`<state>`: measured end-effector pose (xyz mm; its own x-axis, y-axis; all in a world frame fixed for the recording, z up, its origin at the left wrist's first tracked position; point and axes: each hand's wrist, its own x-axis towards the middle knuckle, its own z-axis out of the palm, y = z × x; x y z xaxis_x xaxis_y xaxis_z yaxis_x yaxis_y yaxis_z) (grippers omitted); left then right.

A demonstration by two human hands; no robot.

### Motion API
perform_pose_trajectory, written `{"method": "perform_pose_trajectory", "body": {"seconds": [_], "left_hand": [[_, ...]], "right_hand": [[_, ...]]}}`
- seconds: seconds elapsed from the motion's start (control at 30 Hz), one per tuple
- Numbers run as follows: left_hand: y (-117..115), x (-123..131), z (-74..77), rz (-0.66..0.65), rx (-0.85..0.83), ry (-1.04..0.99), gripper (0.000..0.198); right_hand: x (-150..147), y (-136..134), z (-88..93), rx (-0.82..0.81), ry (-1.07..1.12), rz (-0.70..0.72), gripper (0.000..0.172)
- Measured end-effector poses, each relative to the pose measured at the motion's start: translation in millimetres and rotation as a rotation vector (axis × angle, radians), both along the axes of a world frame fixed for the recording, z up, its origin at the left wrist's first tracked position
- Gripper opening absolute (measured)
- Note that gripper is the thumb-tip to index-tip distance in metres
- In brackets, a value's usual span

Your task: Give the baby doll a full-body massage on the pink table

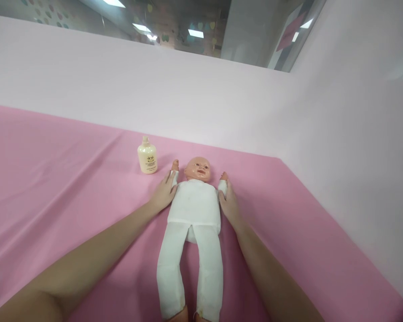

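A baby doll point(195, 203) lies on its back, with a bare plastic head and a white cloth body. Both its arms are raised beside its head, and its feet are cut off by the lower edge of the view. My left hand point(163, 192) holds the doll's arm on the left side, fingers along the outside and thumb by the shoulder. On the other side, my right hand point(229, 203) closes around the opposite arm, below the small plastic hand. Some of my fingertips are hidden behind that arm.
A cream-coloured bottle point(147, 156) with dark print stands upright left of the doll's head. Pink cloth point(97, 179) covers the surface, with creases at left. White walls point(174, 98) rise behind and at right, below a window point(174, 27) showing reflected lights.
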<state>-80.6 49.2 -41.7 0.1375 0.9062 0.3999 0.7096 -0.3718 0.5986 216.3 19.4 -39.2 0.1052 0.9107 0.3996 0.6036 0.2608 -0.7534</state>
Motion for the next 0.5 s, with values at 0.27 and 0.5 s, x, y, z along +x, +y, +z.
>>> {"method": "perform_pose_trajectory", "body": {"seconds": [0.27, 0.5], "left_hand": [[1.8, -5.6, 7.1, 0.042, -0.055, 0.079, 0.059], [-0.2, -4.6, 7.8, 0.074, -0.068, 0.084, 0.060]], "right_hand": [[0.6, -1.2, 4.0, 0.006, -0.031, -0.029, 0.059], [-2.4, -5.4, 8.6, -0.036, 0.003, -0.037, 0.066]]}}
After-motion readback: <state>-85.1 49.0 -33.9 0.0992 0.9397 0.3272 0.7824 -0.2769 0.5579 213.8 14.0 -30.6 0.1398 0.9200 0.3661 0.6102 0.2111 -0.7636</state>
